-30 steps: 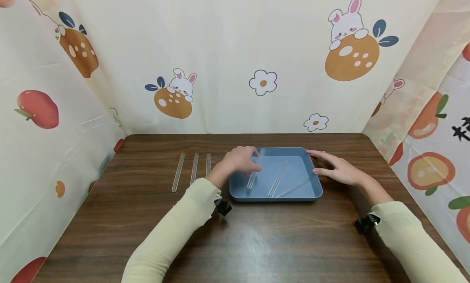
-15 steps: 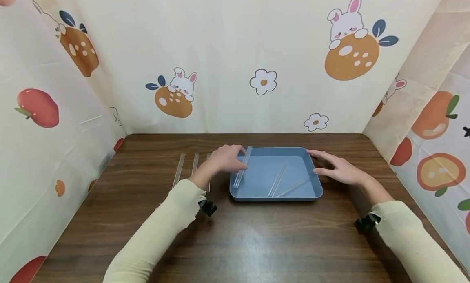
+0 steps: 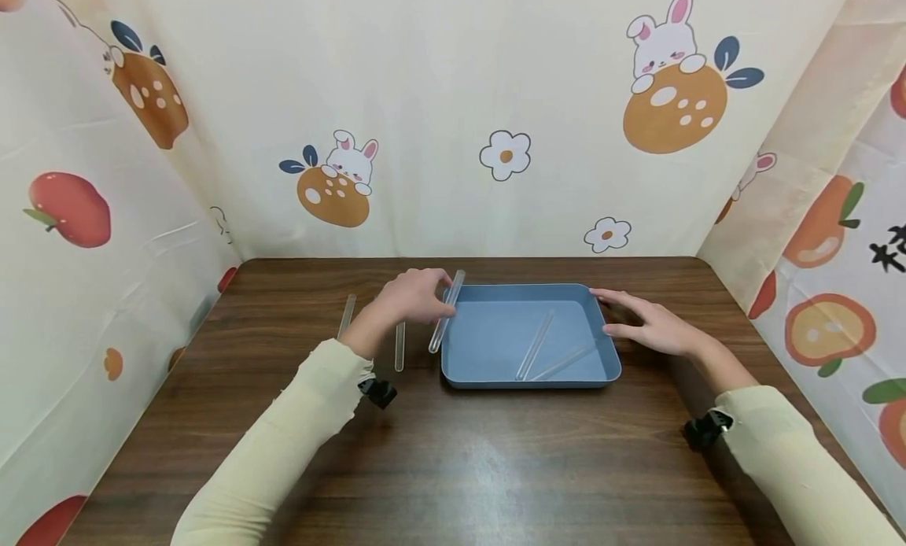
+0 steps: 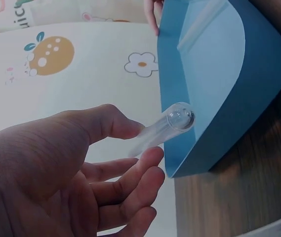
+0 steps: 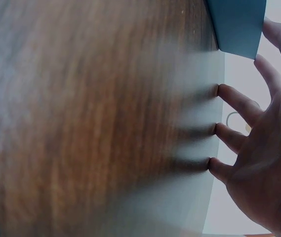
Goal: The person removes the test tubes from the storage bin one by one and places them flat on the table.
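Observation:
In the head view my left hand [image 3: 413,296] pinches a clear test tube [image 3: 438,336] between thumb and fingers, above the left rim of the blue tray [image 3: 488,330]. Its rounded end [image 4: 180,117] points toward the camera in the left wrist view. Two more clear tubes [image 3: 535,345] lie slanted inside the tray. At the tray's right edge my right hand [image 3: 654,326] touches the wall with thumb and index finger. Its other fingertips [image 5: 224,90] rest on the table. Left of the tray, clear tubes [image 3: 399,348] lie on the table, partly hidden by my left hand and forearm.
The brown wooden table [image 3: 481,467] extends in front of the tray. A printed curtain [image 3: 439,137] stands behind the table and along both sides. A black camera [image 3: 377,392] sits on my left wrist, another on my right.
My left hand has carried the test tube leftward, from over the tray's interior to its left rim. My right hand stays at the right edge. The two tubes in the tray have not moved.

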Motion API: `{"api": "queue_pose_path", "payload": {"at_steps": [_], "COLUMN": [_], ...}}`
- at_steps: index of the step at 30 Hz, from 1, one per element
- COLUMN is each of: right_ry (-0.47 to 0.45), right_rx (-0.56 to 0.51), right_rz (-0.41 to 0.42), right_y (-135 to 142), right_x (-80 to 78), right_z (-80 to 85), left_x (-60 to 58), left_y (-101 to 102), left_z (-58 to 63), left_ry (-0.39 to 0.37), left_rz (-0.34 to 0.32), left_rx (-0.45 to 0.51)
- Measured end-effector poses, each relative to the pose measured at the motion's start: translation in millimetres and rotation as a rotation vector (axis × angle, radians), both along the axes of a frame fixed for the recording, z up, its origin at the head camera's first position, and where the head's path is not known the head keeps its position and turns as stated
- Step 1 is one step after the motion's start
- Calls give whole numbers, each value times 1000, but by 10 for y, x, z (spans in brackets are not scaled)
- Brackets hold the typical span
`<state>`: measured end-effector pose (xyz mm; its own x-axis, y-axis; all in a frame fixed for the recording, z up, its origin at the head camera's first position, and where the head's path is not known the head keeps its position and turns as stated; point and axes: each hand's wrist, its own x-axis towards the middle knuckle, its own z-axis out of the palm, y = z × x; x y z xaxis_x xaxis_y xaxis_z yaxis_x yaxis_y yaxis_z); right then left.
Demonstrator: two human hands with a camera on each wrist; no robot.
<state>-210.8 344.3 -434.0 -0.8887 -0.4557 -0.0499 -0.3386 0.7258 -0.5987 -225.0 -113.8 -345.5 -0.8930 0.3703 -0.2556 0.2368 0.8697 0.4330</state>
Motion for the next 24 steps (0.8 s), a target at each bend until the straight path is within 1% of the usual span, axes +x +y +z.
{"api": "queue_pose_path", "payload": {"at_steps": [7, 13, 24], "right_ry": [-2, 0, -4], "right_rx": [-2, 1, 0], "right_rz": [2, 5, 4], "right_y": [21, 26, 35], "right_x": [-40, -58, -97], "right_z": [-8, -14, -36], "left_x": [14, -3, -29], "left_y": [-123, -237, -526], "left_z": [61, 38, 22], "left_ry": [-20, -35, -40], "left_rz": [25, 54, 75], "left_rx": [-2, 9, 28]}}
